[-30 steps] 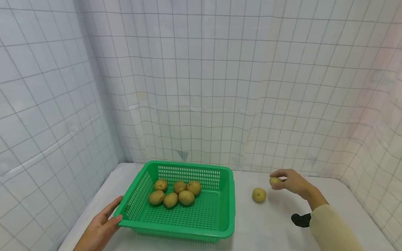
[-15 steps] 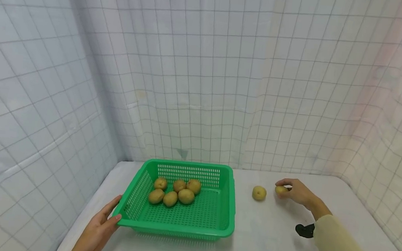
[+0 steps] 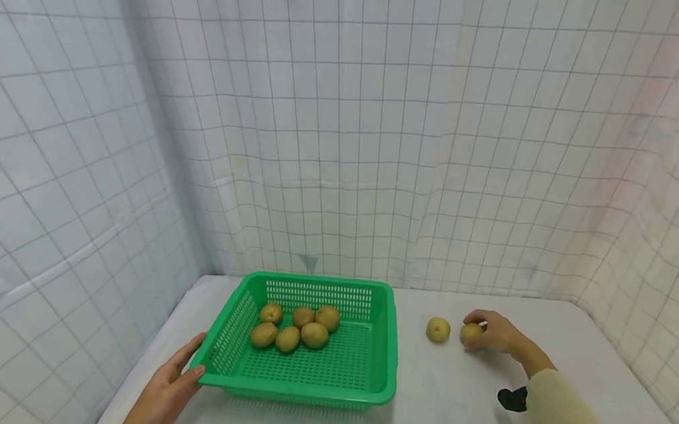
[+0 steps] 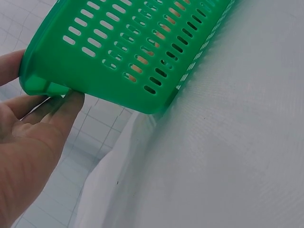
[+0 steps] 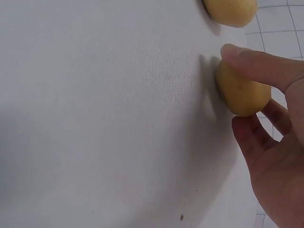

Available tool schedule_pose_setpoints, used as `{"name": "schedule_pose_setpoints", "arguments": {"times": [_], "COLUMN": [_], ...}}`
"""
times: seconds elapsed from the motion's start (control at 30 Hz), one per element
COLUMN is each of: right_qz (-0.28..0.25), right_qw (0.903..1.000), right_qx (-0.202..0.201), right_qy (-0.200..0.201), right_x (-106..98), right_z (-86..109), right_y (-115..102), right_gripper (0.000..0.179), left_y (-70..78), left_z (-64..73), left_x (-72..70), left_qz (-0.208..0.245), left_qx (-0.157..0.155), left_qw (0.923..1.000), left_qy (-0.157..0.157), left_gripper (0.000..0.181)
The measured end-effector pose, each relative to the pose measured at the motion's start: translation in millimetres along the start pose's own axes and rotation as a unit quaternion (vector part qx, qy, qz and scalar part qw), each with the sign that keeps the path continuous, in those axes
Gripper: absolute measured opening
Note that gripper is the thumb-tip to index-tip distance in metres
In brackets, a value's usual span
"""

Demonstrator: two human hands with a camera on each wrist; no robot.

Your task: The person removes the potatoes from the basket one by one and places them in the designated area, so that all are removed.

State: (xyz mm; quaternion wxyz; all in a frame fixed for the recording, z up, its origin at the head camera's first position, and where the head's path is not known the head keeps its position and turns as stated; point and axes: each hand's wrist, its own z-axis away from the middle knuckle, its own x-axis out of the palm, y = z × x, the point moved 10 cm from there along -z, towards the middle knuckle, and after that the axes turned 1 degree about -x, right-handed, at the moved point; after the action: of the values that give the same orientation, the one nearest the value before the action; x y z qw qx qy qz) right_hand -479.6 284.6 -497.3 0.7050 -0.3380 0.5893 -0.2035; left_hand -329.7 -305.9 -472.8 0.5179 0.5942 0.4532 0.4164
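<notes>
My left hand [image 3: 164, 387] grips the near left corner of a green plastic basket [image 3: 300, 388], thumb on the rim; the left wrist view shows its fingers around the basket's lip [image 4: 35, 85]. Several potatoes [image 3: 314, 335] lie in the left and back part of the basket. To the basket's right, my right hand [image 3: 498, 335] holds a potato [image 3: 470, 333] between thumb and fingers, at the table surface. In the right wrist view the thumb lies over that potato [image 5: 244, 95]. A second potato [image 3: 438, 330] sits on the table just left of the held one, a small gap apart.
A white cloth covers the table [image 3: 437, 409]. White sheeting with a grid pattern [image 3: 334, 137] hangs behind the table and at both sides. A black strap piece [image 3: 512, 399] sticks out by my right sleeve [image 3: 570, 421]. Small specks [image 5: 182, 217] dot the cloth.
My right hand has come down and nearer to me with its potato, which now sits beside the other table potato. My left hand and the basket have stayed in place.
</notes>
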Motion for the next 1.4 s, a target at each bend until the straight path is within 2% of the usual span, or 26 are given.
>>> {"name": "schedule_pose_setpoints", "arguments": {"times": [0.3,0.5,0.7,1.0,1.4], "right_qz": [-0.015,-0.008,0.003,-0.014,-0.041], "right_qw": [0.9999,0.9998,0.9997,0.9994,0.9981], "right_qx": [0.0,-0.012,-0.02,-0.022,-0.046], "right_qy": [-0.007,-0.01,-0.013,0.023,0.012], "right_x": [-2,-12,-19,-29,-19], "right_z": [0.1,-5.2,-1.1,-4.4,-11.4], "right_y": [-1,-16,-27,-34,-61], "right_gripper": [0.048,0.049,0.052,0.06,0.057], "left_y": [2.8,7.1,5.3,5.1,2.1], "left_z": [1.4,1.8,0.4,-1.4,-0.7], "left_x": [0.3,-1.3,-0.9,2.8,1.6], "left_qz": [0.01,0.013,0.017,0.023,0.028], "left_qx": [0.011,0.021,0.031,0.029,0.023], "left_qw": [0.9998,0.9996,0.9991,0.999,0.9991], "left_qy": [-0.012,-0.015,-0.022,-0.024,-0.023], "left_gripper": [0.072,0.073,0.07,0.071,0.07]}}
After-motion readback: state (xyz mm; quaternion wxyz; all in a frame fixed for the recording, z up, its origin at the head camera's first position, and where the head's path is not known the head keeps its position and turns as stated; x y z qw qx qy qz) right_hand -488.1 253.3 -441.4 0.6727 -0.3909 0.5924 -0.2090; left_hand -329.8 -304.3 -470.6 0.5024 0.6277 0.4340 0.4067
